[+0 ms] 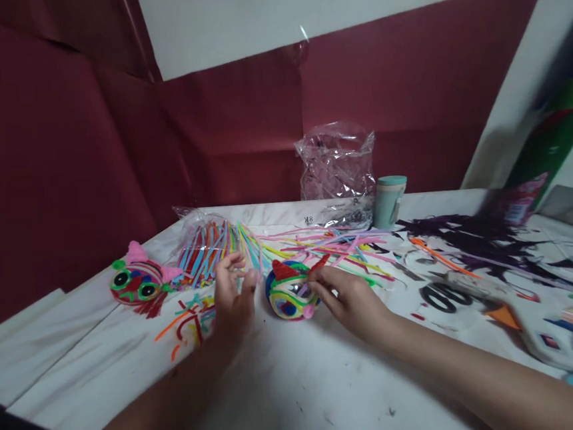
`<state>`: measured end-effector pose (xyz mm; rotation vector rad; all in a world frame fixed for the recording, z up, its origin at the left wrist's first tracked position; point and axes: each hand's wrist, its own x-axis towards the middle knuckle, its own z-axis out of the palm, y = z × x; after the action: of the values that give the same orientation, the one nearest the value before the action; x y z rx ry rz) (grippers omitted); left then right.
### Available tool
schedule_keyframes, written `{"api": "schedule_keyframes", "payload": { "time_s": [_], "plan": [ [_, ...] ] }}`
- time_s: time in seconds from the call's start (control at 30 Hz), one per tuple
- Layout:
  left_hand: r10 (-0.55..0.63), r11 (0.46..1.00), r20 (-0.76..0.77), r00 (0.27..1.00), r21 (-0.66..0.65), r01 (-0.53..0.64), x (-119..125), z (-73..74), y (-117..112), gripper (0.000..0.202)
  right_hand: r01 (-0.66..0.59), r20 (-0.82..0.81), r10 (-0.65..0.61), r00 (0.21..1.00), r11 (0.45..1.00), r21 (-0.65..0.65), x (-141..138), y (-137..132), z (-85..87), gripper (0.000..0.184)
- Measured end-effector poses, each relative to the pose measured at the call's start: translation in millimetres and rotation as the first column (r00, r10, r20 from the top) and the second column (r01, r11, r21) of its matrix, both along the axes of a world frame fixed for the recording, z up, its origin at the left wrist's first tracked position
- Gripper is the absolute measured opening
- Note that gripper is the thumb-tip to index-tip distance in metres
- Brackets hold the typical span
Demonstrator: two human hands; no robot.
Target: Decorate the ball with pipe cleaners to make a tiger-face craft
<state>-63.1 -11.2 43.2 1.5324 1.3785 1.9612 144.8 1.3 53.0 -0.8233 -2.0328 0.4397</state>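
Note:
A small round animal head (293, 291) made of coiled, coloured pipe cleaners rests on the table in front of me. It has red pointed ears, a blue edge, yellow and green rings, and a pink nose. From its right side, my right hand (351, 297) pinches it near one ear; the exact spot under the fingertips is hidden. To the left of the head, my left hand (233, 292) is raised with fingers apart, holding nothing. Farther left sits a similar pipe-cleaner head (139, 281) with black eyes and pink ears.
Bundled pipe cleaners (209, 252) and loose ones lie behind my hands, with short cut pieces (190, 327) at left. A glue gun (521, 318) and black loops (447, 298) are at right, before dark purple strips (484, 244). A green cup (390, 202) stands beside a plastic bag (337, 164).

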Motion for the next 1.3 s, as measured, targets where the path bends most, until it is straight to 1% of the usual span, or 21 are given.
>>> {"api": "schedule_keyframes", "payload": {
  "time_s": [0.03,0.13,0.17,0.23,0.3,0.4,0.47,0.6,0.63,0.73,0.77,0.8,0.9,0.93,0.97,1.0,1.07,1.13,1.17,1.23,1.3],
  "plan": [
    [0.009,1.0,-0.039,0.999,0.029,-0.008,1,11.4,-7,0.035,-0.013,-0.055,0.01,0.998,0.998,-0.054,-1,-2,2.6,0.019],
    [-0.125,0.991,-0.287,0.95,-0.072,0.108,11,40.9,-31,0.021,-0.102,-0.236,0.047,0.971,0.969,-0.226,-4,-9,11.1,0.024],
    [-0.201,0.976,-0.305,0.931,-0.143,0.164,17,47.2,-38,0.023,-0.137,-0.285,0.058,0.957,0.954,-0.266,-4,-11,13.7,0.025],
    [-0.383,0.896,-0.241,0.892,-0.334,0.294,28,54.0,-49,0.028,-0.187,-0.331,0.081,0.94,0.934,-0.303,-5,-17,17.7,0.027],
    [-0.441,0.842,-0.197,0.876,-0.428,0.328,35,55.6,-55,0.024,-0.185,-0.29,0.106,0.951,0.948,-0.26,-6,-23,20.0,0.025],
    [-0.349,0.882,-0.29,0.891,-0.424,0.208,33,55.6,-62,0.027,-0.152,-0.13,0.144,0.981,0.987,-0.059,-5,-30,21.6,0.021],
    [-0.315,0.889,-0.31,0.897,-0.428,0.164,30,56.8,-67,0.025,-0.147,-0.058,0.15,0.987,0.988,0.039,-6,-34,22.0,0.02],
    [-0.455,0.787,-0.145,0.879,-0.528,0.32,29,60.1,-78,0.022,-0.151,-0.04,0.155,0.987,0.984,0.091,-6,-38,20.5,0.021],
    [-0.469,0.771,-0.136,0.872,-0.545,0.329,30,60.5,-81,0.022,-0.156,-0.03,0.16,0.987,0.982,0.107,-7,-39,19.4,0.021],
    [-0.442,0.79,-0.288,0.85,-0.573,0.216,29,59.0,-90,0.024,-0.187,0.112,0.169,0.979,0.965,0.185,-7,-42,16.6,0.017],
    [-0.437,0.811,-0.393,0.809,-0.561,0.165,27,57.5,-93,0.024,-0.231,0.21,0.188,0.96,0.951,0.207,-7,-44,17.0,0.016],
    [-0.434,0.838,-0.516,0.738,-0.532,0.12,26,55.7,-97,0.022,-0.288,0.322,0.21,0.923,0.933,0.217,-7,-46,18.5,0.017],
    [-0.372,0.922,-0.824,0.427,-0.38,0.07,26,50.9,-108,0.02,-0.461,0.634,0.287,0.718,0.879,0.124,-2,-56,30.8,0.025],
    [-0.354,0.933,-0.862,0.363,-0.352,0.072,26,50.6,-112,0.019,-0.474,0.692,0.296,0.658,0.877,0.075,1,-59,36.9,0.024],
    [-0.355,0.933,-0.869,0.345,-0.353,0.071,28,51.2,-114,0.02,-0.456,0.719,0.295,0.629,0.889,0.034,6,-60,43.3,0.022],
    [-0.367,0.926,-0.853,0.372,-0.372,0.061,29,52.5,-116,0.02,-0.431,0.721,0.292,0.628,0.902,0.011,11,-60,49.7,0.02],
    [-0.375,0.903,-0.765,0.523,-0.429,0.02,30,56.5,-118,0.021,-0.399,0.665,0.286,0.69,0.917,0.019,23,-56,60.6,0.019],
    [-0.339,0.871,-0.635,0.694,-0.491,-0.025,29,60.3,-118,0.021,-0.395,0.564,0.264,0.783,0.911,0.122,31,-51,67.1,0.02],
    [-0.31,0.856,-0.575,0.757,-0.515,-0.041,29,61.7,-119,0.021,-0.393,0.506,0.251,0.826,0.898,0.197,32,-49,68.2,0.018],
    [-0.267,0.844,-0.488,0.831,-0.535,-0.043,29,64.0,-119,0.021,-0.39,0.402,0.241,0.883,0.853,0.347,30,-49,66.0,0.012],
    [-0.267,0.843,-0.426,0.864,-0.538,-0.005,32,66.1,-121,0.022,-0.385,0.358,0.23,0.905,0.801,0.459,20,-52,58.0,0.01]
  ]
}}
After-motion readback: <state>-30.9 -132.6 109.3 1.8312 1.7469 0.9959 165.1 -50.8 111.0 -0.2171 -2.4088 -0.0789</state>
